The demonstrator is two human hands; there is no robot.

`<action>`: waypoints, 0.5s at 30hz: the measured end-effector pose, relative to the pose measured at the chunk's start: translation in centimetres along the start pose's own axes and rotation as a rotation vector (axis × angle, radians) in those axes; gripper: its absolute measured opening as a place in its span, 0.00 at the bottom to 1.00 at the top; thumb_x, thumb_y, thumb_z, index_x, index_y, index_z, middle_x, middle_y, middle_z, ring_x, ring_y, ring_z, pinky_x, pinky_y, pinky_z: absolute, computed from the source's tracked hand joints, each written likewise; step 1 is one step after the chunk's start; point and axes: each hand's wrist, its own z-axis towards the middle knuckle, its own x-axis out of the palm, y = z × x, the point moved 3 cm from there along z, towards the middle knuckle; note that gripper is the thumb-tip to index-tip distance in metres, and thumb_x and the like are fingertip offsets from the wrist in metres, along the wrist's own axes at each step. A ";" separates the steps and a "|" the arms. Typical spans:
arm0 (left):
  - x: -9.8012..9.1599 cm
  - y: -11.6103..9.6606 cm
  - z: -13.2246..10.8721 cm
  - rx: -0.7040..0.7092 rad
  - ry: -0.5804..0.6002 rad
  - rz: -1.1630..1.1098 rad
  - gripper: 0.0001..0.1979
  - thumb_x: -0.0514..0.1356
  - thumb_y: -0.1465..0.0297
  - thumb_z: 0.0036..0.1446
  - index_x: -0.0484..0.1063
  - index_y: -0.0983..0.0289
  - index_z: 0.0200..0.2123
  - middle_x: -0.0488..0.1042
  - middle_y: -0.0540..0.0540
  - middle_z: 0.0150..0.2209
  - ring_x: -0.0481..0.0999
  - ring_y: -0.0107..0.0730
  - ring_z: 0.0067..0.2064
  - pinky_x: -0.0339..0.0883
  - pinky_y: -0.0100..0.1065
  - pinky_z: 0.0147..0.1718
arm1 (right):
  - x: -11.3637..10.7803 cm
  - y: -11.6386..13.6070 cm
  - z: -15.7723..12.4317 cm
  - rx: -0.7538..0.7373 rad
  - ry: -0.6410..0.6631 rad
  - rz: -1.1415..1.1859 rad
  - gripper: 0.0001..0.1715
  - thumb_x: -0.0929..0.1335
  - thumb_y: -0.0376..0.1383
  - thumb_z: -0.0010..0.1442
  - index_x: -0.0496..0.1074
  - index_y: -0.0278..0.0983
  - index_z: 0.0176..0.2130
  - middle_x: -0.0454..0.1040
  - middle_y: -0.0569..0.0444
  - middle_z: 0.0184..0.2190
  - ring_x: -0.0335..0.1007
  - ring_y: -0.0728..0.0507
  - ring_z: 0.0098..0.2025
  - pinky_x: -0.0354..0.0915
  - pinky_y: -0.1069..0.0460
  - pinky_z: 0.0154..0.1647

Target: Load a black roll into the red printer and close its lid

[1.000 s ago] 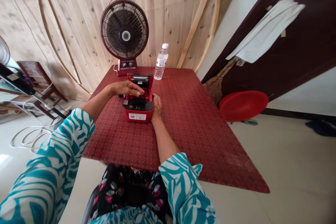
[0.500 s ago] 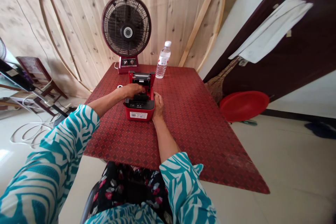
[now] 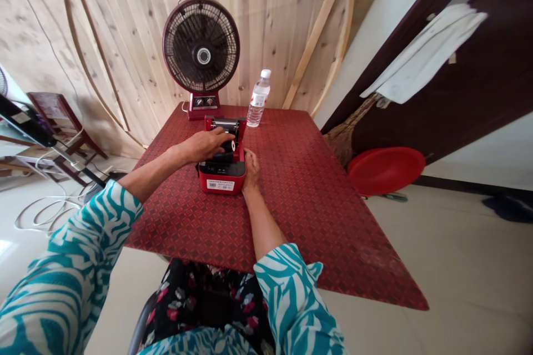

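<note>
A small red and black label printer [image 3: 222, 184] stands on the table with its lid [image 3: 239, 123] raised. My left hand [image 3: 206, 144] reaches in from the left, palm down over the opening. Its fingers curl around a small black roll [image 3: 232, 146] whose white ring-shaped end faces right; part of the roll is hidden under the fingers. Against the printer's right side, my right hand [image 3: 250, 171] is wrapped and steadies the body. A white label with print [image 3: 220, 184] is on the printer's front.
Behind the printer are a dark red table fan [image 3: 202, 55] and a clear water bottle [image 3: 258, 99]. The table [image 3: 308, 205] has a red patterned cover. A red basin [image 3: 387, 171] and a broom [image 3: 343, 141] are at the right; a wooden chair [image 3: 58, 122] stands left.
My left hand has risen out of the printer's opening, and the black roll's white end now shows at its fingers. The white ring left of the printer is no longer visible. My right hand stays put.
</note>
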 end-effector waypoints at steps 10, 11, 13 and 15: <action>-3.0 11.6 -8.9 -0.177 -0.551 -0.368 0.21 0.68 0.61 0.48 0.65 0.61 0.42 0.75 0.51 0.34 0.77 0.32 0.34 0.71 0.32 0.33 | -0.1 -0.2 -0.1 0.039 0.000 0.072 0.24 0.65 0.51 0.56 0.74 0.40 0.44 0.79 0.53 0.44 0.72 0.43 0.47 0.64 0.45 0.54; -2.5 12.5 -9.5 -0.222 -0.571 -0.345 0.21 0.68 0.63 0.45 0.64 0.61 0.40 0.74 0.50 0.34 0.77 0.32 0.34 0.71 0.33 0.34 | -0.1 -0.1 -0.1 0.039 0.003 0.071 0.23 0.65 0.51 0.56 0.74 0.40 0.44 0.78 0.53 0.44 0.72 0.44 0.46 0.64 0.45 0.54; -1.5 13.5 -10.4 -0.277 -0.562 -0.317 0.20 0.67 0.66 0.44 0.62 0.61 0.38 0.74 0.50 0.34 0.78 0.32 0.37 0.72 0.36 0.39 | -0.1 0.0 -0.2 0.042 0.009 0.077 0.23 0.65 0.51 0.56 0.74 0.39 0.44 0.79 0.53 0.43 0.72 0.44 0.45 0.65 0.46 0.53; -1.0 13.8 -10.8 -0.300 -0.516 -0.298 0.20 0.66 0.67 0.43 0.62 0.61 0.39 0.75 0.51 0.36 0.78 0.34 0.40 0.72 0.40 0.44 | 0.0 0.1 -0.2 0.046 0.008 0.080 0.23 0.65 0.51 0.56 0.74 0.39 0.43 0.79 0.53 0.43 0.73 0.44 0.44 0.65 0.46 0.51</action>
